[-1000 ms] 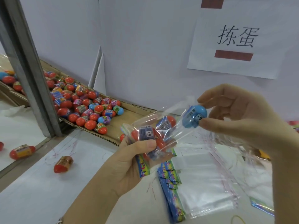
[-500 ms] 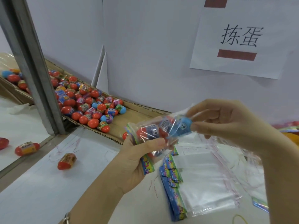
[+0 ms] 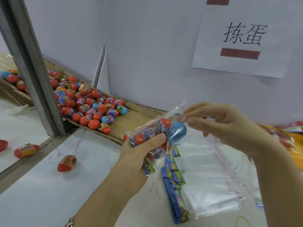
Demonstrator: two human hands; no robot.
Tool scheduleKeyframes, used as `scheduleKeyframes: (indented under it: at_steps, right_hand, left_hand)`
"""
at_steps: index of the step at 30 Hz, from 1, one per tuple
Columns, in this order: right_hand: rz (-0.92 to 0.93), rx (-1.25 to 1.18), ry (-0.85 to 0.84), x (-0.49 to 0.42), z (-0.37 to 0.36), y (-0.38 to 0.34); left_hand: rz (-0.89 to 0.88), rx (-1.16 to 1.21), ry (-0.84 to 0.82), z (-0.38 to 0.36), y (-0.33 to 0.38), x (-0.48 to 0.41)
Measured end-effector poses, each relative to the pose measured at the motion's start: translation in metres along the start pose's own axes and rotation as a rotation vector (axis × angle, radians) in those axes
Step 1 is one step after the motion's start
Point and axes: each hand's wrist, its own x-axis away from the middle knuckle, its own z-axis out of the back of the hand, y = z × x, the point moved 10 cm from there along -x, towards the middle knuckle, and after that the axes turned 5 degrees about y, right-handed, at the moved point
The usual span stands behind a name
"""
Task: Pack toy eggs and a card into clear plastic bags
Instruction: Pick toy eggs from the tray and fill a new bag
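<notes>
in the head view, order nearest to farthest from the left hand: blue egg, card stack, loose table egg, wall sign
1. blue egg, in the bag the left hand holds
2. card stack, just below right
3. loose egg, far left
4. wall sign, upper right

Head view: looking forward and down onto the counter (image 3: 37,199).
Nearness: close, left hand (image 3: 139,154) and right hand (image 3: 226,126) mid-frame.
Facing: white wall (image 3: 147,54).

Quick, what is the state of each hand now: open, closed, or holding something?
Left hand: closed around the clear bag with toy eggs inside.
Right hand: pinches the bag's open end.
</notes>
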Motion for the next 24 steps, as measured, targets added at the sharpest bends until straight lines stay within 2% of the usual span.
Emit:
scheduleKeyframes:
  at_steps: [1,3,5,8,10,15,20,24]
  right_hand:
    - [0.01,-0.045,0.068,-0.001,0.008,0.0]
    - [-0.057,-0.296,0.153,-0.003,0.015,0.012]
    - [-0.25,-0.499,0.083,0.0,-0.004,0.03]
    - [-0.403,-0.388,-0.133,0.006,-0.048,0.038]
    - [-0.379,-0.412,-0.108,0.0,-0.061,0.031]
    - [-0.317,-0.553,0.181,-0.01,-0.041,0.026]
    - [-0.248,-0.4,0.163,-0.009,-0.029,0.016]
    - [-0.215,-0.3,0.234,-0.008,-0.025,0.013]
  left_hand:
    - [-0.022,0.01,-0.005,0.0,0.003,0.0]
    - [-0.078,0.022,-0.015,-0.001,0.01,0.0]
    - [-0.115,0.036,-0.013,0.0,0.014,0.001]
    - [-0.162,0.04,-0.009,0.0,0.017,0.001]
    - [-0.213,-0.01,-0.035,-0.006,0.021,0.004]
    - [-0.256,0.032,-0.078,-0.012,0.027,0.008]
    - [0.009,-0.074,-0.166,-0.01,0.017,0.006]
    - [-0.056,-0.267,-0.216,-0.018,0.017,0.006]
